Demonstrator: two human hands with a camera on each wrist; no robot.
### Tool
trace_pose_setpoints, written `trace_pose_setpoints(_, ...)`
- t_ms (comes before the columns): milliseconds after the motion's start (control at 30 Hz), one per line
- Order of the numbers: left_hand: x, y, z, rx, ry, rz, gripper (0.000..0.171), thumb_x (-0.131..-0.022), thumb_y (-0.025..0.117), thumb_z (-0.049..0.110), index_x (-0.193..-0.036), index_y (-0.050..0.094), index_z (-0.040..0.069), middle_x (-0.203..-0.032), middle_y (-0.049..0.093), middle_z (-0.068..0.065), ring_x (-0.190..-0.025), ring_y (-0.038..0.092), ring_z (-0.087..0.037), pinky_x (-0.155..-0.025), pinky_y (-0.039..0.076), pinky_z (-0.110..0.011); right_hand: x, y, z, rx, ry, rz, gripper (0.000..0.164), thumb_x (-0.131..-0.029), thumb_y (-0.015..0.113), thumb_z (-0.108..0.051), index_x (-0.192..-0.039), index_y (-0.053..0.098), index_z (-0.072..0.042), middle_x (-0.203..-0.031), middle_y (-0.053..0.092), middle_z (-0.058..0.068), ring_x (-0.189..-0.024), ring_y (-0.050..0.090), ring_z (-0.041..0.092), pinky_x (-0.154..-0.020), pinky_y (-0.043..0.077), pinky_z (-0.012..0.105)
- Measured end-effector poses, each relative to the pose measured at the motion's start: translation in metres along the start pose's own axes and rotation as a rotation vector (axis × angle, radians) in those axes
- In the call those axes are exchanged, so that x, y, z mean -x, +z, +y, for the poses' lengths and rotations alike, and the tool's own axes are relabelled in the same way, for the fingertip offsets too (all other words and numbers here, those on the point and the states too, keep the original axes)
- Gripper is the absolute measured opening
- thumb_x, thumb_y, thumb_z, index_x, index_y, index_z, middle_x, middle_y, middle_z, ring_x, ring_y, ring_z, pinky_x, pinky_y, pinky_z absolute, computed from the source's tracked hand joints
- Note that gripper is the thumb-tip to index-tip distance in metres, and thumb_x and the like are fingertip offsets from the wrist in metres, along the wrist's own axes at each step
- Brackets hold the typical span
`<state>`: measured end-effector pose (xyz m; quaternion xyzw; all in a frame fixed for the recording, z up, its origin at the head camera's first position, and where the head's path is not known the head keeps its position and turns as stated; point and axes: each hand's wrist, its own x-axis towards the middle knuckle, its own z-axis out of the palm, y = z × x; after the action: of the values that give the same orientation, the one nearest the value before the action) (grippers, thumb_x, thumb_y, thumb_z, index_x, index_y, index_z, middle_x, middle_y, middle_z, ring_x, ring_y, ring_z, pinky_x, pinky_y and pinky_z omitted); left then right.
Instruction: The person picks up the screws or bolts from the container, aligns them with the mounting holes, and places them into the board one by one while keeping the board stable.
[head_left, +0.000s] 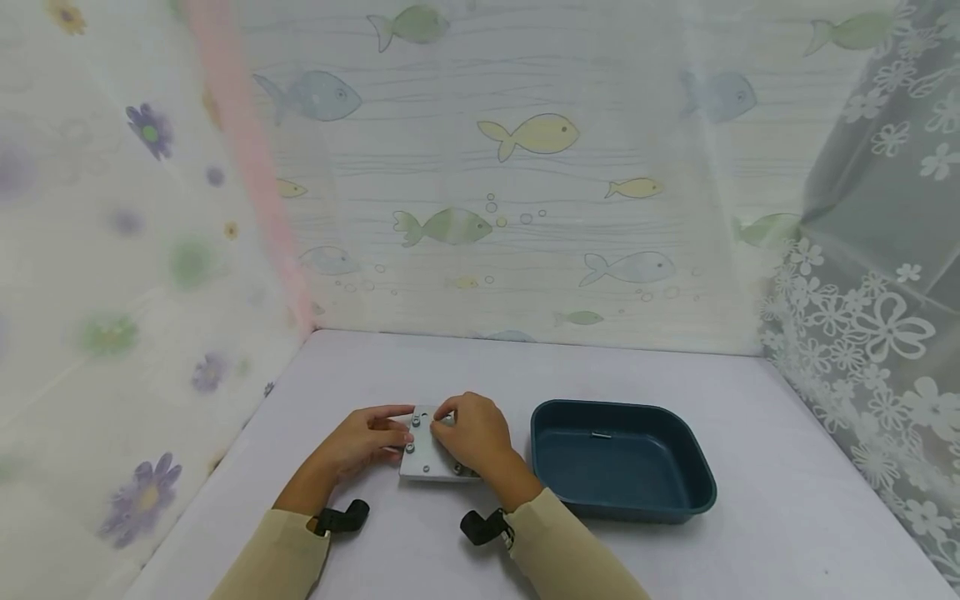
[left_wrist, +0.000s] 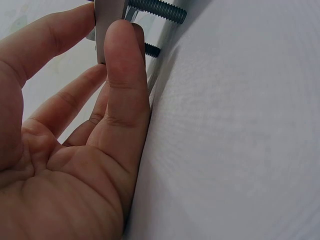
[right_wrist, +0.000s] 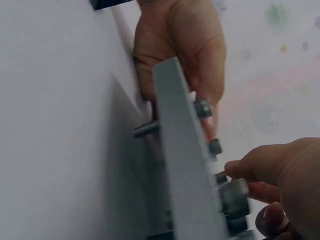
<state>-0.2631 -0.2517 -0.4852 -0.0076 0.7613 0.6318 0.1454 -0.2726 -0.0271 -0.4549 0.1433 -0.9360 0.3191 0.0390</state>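
A light grey metal plate [head_left: 429, 457] with several bolts through it is held just above the white table. At its left edge my left hand [head_left: 362, 446] grips it, with fingers on both faces. Threaded bolt shanks [left_wrist: 160, 10] stick out from the underside in the left wrist view. My right hand [head_left: 480, 433] is over the plate's upper right part, thumb and forefinger pinching a small bolt head [right_wrist: 221, 177]. A larger knurled bolt head [right_wrist: 234, 196] sits beside those fingertips. The right hand hides part of the plate in the head view.
A dark blue plastic tray [head_left: 622, 475] stands on the table right of the right hand, with a small shiny metal piece [head_left: 601, 434] at its far inner side. Patterned curtains [head_left: 525, 192] enclose the table at the back and sides.
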Motion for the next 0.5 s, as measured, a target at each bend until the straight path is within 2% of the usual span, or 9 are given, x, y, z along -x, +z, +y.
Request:
trace_pose_setpoints(167,0.001,-0.001,-0.001,-0.007,0.004,-0.005,0.067,-0.089,0.082,0.016,-0.150,0.055,0.010,-0.119,0.071,-0.013,-0.098,0.071,-0.022,-0.080,0.063,-0.036,0.004,-0.018,-0.006,-0.017,-0.023,-0.041,0.011,-0.092,0.077,-0.035,-0.100,0.081,-0.028,-0.078,0.058,-0.009,-0.073,0.052,0.012,-0.060,0.043,0.028)
trace_pose_setpoints(333,0.001,0.000,-0.001,0.001,0.002,-0.013,0.069,-0.088,0.083,0.017,-0.150,0.054,0.010,-0.120,0.070,-0.013,-0.099,0.070,-0.022,-0.080,0.063,-0.036,0.009,-0.048,-0.009,0.019,-0.066,-0.062,0.013,-0.093,0.076,-0.035,-0.102,0.080,-0.027,-0.078,0.057,-0.007,-0.072,0.052,0.012,-0.058,0.043,0.027)
trace_pose_setpoints(500,0.001,0.001,0.001,-0.001,-0.012,0.004,0.069,-0.086,0.085,0.017,-0.148,0.057,0.012,-0.121,0.069,-0.014,-0.099,0.070,-0.023,-0.081,0.063,-0.036,0.015,-0.077,-0.001,0.042,-0.130,-0.088,0.009,-0.093,0.076,-0.033,-0.099,0.080,-0.027,-0.078,0.055,-0.005,-0.069,0.051,0.013,-0.056,0.041,0.026)
